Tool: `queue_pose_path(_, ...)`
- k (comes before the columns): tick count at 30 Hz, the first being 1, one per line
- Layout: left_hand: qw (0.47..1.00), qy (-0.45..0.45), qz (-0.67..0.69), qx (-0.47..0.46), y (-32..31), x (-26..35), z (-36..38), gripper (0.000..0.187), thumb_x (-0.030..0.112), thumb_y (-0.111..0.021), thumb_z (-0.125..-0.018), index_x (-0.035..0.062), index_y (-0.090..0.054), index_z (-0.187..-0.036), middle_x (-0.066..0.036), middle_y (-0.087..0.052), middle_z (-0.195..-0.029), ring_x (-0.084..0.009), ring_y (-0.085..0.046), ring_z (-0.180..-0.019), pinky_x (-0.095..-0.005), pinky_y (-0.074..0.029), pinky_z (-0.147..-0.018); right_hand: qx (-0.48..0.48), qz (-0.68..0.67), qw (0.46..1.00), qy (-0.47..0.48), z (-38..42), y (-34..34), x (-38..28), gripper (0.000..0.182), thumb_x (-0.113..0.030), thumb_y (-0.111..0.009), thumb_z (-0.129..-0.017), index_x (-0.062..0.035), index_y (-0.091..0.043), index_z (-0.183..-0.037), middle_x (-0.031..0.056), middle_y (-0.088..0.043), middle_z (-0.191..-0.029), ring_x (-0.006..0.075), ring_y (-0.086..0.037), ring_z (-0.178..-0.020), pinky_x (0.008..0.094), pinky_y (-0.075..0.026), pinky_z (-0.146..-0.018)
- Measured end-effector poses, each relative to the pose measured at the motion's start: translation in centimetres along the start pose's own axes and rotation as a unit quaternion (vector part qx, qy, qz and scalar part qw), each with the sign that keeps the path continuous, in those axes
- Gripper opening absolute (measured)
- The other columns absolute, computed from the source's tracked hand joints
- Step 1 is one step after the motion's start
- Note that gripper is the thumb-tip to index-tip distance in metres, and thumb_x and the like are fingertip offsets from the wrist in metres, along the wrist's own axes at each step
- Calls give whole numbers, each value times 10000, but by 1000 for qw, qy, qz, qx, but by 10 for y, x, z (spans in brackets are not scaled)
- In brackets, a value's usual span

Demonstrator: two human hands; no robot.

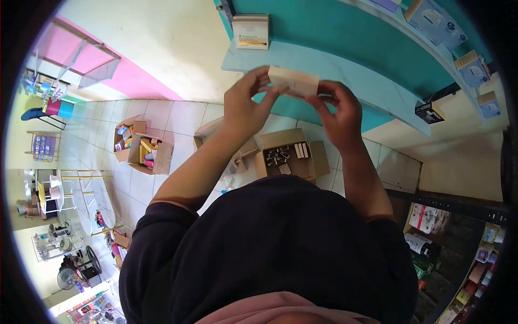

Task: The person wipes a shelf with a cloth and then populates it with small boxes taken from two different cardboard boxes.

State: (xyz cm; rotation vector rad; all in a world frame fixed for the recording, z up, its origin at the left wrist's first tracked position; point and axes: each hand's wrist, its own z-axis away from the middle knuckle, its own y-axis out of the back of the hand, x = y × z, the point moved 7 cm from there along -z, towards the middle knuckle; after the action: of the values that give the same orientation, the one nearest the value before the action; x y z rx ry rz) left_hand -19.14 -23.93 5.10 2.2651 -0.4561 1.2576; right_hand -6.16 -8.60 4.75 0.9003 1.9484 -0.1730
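A small cream-coloured box point(302, 82) is held up in front of the shelf, slightly blurred. My left hand point(245, 102) grips its left end, with the thumb across the near face. At the right end, the fingers and thumb of my right hand point(341, 110) close on the box. Behind it runs a white marbled shelf point(345, 67) on a teal wall. A white and gold box point(251, 32) stands upright on the shelf's left end, beyond my left hand.
Below my hands an open carton point(318, 159) on the tiled floor holds small boxes and dark items. Farther left sit more filled cartons point(162, 156). A black box point(429, 112) is at the shelf's right end. Blue boxes point(429, 19) line the upper shelf. Stocked shelving point(458, 200) stands right.
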Motion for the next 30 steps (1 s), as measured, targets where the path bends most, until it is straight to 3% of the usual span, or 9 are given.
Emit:
queue_pose_path(5, 996, -28, 79, 38, -7, -15, -29, 484, 46, -707, -919, -104, -508, -1334, -189, -665, -1179, -208, -647, -1130, -311, -546, -972, 23, 95, 994, 43, -35, -9, 1, 272, -87, -763, -855, 8, -632, -1073, 136, -693, -1018, 240, -720, -925, 334, -587, -803)
queue_pose_path(10, 999, 9, 25, 35, -19, -25, -36, 453, 64, -703, -923, -100, -532, -1310, -208, -661, -1217, -219, -656, -1135, -321, -556, -964, 25, 60, 997, -37, -41, -9, 44, 254, -71, -731, -865, 12, -635, -1085, 144, -703, -1038, 248, -721, -922, 345, -576, -831)
queue_pose_path(14, 998, 48, 21, 30, -19, -27, -38, 429, 99, -726, -910, -85, -571, -1266, -198, -667, -1203, -222, -659, -1129, -326, -569, -948, 20, 55, 997, -45, -43, -10, 52, 251, -71, -727, -866, 16, -638, -1084, 143, -710, -1038, 243, -721, -934, 347, -575, -825)
queue_pose_path(17, 997, 41, 9, 59, -18, -32, -45, 432, 111, -743, -892, -72, -585, -1249, -189, -657, -1186, -229, -659, -1118, -324, -579, -928, 7, 93, 994, -51, -53, -13, 50, 248, -70, -721, -868, 16, -640, -1085, 134, -720, -1026, 227, -723, -942, 337, -572, -821)
queue_pose_path(18, 997, 44, 8, 59, -22, -37, -48, 432, 111, -743, -892, -72, -585, -1249, -189, -657, -1186, -229, -659, -1118, -324, -579, -928, 14, 116, 990, -74, -58, -14, 54, 263, -95, -722, -884, 16, -641, -1108, 114, -729, -1000, 189, -717, -906, 305, -563, -789)
queue_pose_path(20, 993, -15, -46, 107, -24, -39, -53, 444, 103, -744, -883, -69, -578, -1257, -179, -631, -1180, -240, -652, -1110, -335, -572, -943, 20, 138, 985, -98, -69, -17, 62, 279, -120, -723, -901, 15, -641, -1131, 94, -737, -974, 151, -712, -871, 274, -554, -757)
queue_pose_path(23, 984, -44, -134, 105, -40, -49, -55, 570, 119, -728, -870, -61, -492, -1357, -209, -571, -1246, -279, -592, -1195, -372, -523, -997, 32, 200, 974, -99, -86, -17, 69, 296, -180, -719, -901, -2, -667, -1132, 99, -748, -989, 179, -719, -864, 304, -553, -770)
queue_pose_path(25, 975, -71, -182, 107, -47, -47, -54, 676, 151, -716, -854, -73, -416, -1418, -261, -521, -1312, -343, -536, -1250, -400, -480, -1025, 41, 191, 974, -111, -93, -17, 73, 325, -228, -718, -879, -2, -676, -1109, 137, -745, -1014, 255, -729, -920, 371, -555, -818)
queue_pose_path(30, 975, -81, -187, 94, -54, -52, -65, 697, 143, -705, -845, -117, -391, -1410, -318, -478, -1368, -416, -514, -1257, -435, -439, -1066, 54, 215, 969, -110, -98, -17, 74, 308, -220, -720, -875, -3, -682, -1090, 144, -741, -1002, 283, -724, -900, 383, -548, -814)
